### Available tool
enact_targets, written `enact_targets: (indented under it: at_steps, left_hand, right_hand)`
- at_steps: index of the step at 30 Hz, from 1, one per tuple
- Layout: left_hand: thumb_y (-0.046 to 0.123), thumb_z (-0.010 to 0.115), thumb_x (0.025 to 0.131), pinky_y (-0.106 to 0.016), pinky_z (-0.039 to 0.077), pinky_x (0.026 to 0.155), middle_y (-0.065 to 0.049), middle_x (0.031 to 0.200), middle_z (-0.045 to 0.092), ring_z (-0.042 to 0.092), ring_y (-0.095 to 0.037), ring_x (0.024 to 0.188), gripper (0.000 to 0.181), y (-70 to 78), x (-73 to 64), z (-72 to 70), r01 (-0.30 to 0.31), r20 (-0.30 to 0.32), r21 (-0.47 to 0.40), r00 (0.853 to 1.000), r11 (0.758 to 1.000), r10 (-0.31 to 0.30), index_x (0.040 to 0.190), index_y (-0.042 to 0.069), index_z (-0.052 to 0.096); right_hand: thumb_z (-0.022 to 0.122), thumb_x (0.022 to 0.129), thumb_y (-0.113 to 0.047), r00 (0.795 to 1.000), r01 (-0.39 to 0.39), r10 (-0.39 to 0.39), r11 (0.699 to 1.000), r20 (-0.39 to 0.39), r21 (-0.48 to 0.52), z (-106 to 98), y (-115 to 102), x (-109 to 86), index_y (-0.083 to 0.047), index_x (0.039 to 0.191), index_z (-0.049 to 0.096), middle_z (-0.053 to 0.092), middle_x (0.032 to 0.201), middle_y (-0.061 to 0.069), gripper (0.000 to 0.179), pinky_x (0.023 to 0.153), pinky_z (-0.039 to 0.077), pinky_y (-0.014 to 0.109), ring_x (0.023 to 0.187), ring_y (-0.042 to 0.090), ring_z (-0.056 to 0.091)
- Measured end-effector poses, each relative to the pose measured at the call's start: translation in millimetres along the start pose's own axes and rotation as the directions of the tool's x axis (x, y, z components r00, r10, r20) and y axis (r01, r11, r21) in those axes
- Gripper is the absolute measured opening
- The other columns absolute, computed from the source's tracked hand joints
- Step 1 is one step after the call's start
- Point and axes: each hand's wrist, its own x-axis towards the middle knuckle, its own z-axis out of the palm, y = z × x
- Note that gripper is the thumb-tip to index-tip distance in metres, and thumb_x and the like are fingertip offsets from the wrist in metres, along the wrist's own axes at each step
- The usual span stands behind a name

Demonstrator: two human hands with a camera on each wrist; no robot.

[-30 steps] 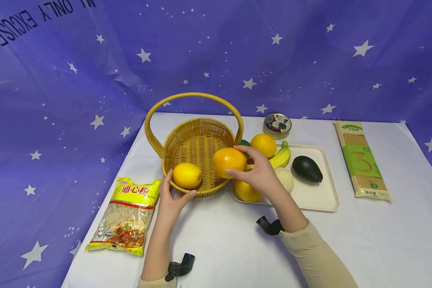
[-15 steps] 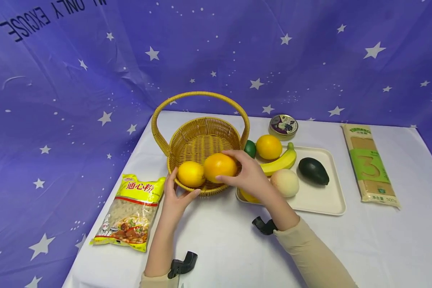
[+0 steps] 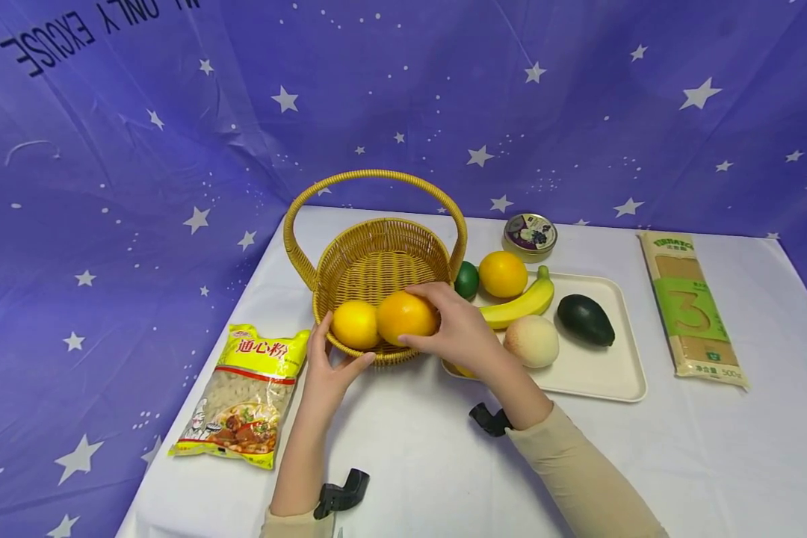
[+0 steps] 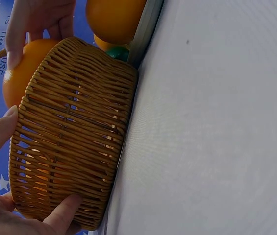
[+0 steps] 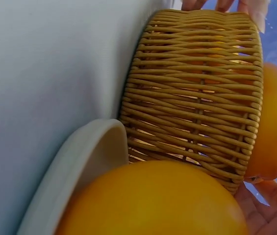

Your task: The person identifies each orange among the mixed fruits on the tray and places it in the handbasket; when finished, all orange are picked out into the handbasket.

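A round wicker basket (image 3: 376, 254) with a tall hoop handle stands left of the tray. My left hand (image 3: 328, 377) grips its front-left side, thumb at the rim and fingers against the woven wall in the left wrist view. Just inside the front rim lies a yellow, lemon-like fruit (image 3: 354, 325). Beside it on the right, an orange (image 3: 406, 317) is held by my right hand (image 3: 460, 329), thumb in front and fingers behind. The orange bulges above the basket's rim in the left wrist view. Its underside is hidden by the weave.
A cream tray (image 3: 605, 373) bears another orange (image 3: 503, 274), a banana (image 3: 521, 305), a peach (image 3: 532, 341), an avocado (image 3: 586, 320) and a green fruit (image 3: 467, 280). Around it are a round tin (image 3: 530, 235), a noodle pack (image 3: 693, 306) and a pasta bag (image 3: 245, 400).
My right hand has brought the orange left and down into the front of the basket, up against the yellow fruit. My left hand keeps its grip on the basket. The head view has shifted slightly.
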Motion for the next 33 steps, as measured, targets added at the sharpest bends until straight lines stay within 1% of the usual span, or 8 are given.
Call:
enact_targets:
  at_steps: [4, 8, 11, 18, 26, 33]
  left_hand:
    - [0.014, 0.076, 0.085, -0.047, 0.037, 0.107, -0.008, 0.157, -0.016, 0.006, -0.030, 0.145, 0.095, 0.3, -0.7, 0.8, -0.013, -0.001, 0.000, 1.000, 1.000, 0.013, 0.156, 0.019, 0.013]
    - [0.015, 0.076, 0.085, -0.047, 0.037, 0.107, -0.008, 0.157, -0.016, 0.006, -0.030, 0.145, 0.095, 1.0, -0.7, 1.2, -0.018, 0.003, 0.001, 1.000, 1.000, 0.018, 0.156, 0.020, 0.012]
    - [0.014, 0.076, 0.085, -0.048, 0.036, 0.107, -0.009, 0.157, -0.017, 0.005, -0.031, 0.145, 0.096, 1.1, -0.3, 1.0, -0.020, 0.005, 0.000, 1.000, 1.000, 0.020, 0.156, 0.020, 0.012]
    - [0.015, 0.076, 0.085, -0.047, 0.037, 0.107, -0.011, 0.157, -0.017, 0.007, -0.030, 0.145, 0.096, 0.0, -0.6, 0.6, -0.017, 0.001, 0.001, 1.000, 1.000, 0.017, 0.156, 0.020, 0.012]
    - [0.013, 0.076, 0.085, -0.048, 0.035, 0.108, -0.007, 0.157, -0.015, 0.006, -0.030, 0.145, 0.096, -2.1, -0.8, 0.6, -0.018, 0.005, -0.018, 1.000, 1.000, 0.018, 0.156, 0.021, 0.012]
    - [0.012, 0.075, 0.085, -0.048, 0.035, 0.108, -0.007, 0.158, -0.014, 0.007, -0.030, 0.145, 0.096, -0.8, -0.3, 0.9, -0.020, 0.001, -0.015, 1.000, 1.000, 0.020, 0.156, 0.021, 0.011]
  right_hand:
    - [0.079, 0.076, -0.049, 0.999, 0.041, -0.041, 0.997, 0.004, -0.060, 4.4, 3.1, 1.9, -0.020, 0.135, 0.053, 0.051, 0.131, -0.004, 0.070, 0.091, 0.050, 0.037, 0.112, 0.016, 0.054]
    - [0.078, 0.076, -0.050, 0.998, 0.060, -0.060, 0.995, 0.002, -0.082, 6.2, 4.6, 2.8, -0.019, 0.134, 0.053, 0.051, 0.129, -0.004, 0.070, 0.089, 0.051, 0.038, 0.110, 0.016, 0.055]
    - [0.078, 0.076, -0.050, 0.998, 0.058, -0.057, 0.995, 0.009, -0.082, 6.6, 4.6, 3.2, -0.020, 0.134, 0.053, 0.051, 0.129, -0.004, 0.070, 0.089, 0.051, 0.038, 0.110, 0.016, 0.055]
    - [0.078, 0.077, -0.047, 0.998, 0.050, -0.047, 0.996, 0.033, -0.077, 7.8, 3.4, 3.2, -0.019, 0.133, 0.055, 0.052, 0.131, -0.004, 0.067, 0.092, 0.049, 0.038, 0.114, 0.016, 0.054]
    - [0.079, 0.077, -0.047, 0.999, 0.024, -0.021, 0.995, 0.040, -0.092, 7.6, 0.3, 2.3, -0.018, 0.133, 0.056, 0.054, 0.131, -0.002, 0.067, 0.099, 0.045, 0.039, 0.119, 0.018, 0.052]
    - [0.078, 0.078, -0.048, 0.999, 0.015, -0.011, 0.996, 0.039, -0.085, 7.1, 0.3, 2.8, -0.019, 0.134, 0.056, 0.054, 0.131, -0.003, 0.067, 0.100, 0.044, 0.038, 0.119, 0.017, 0.051]
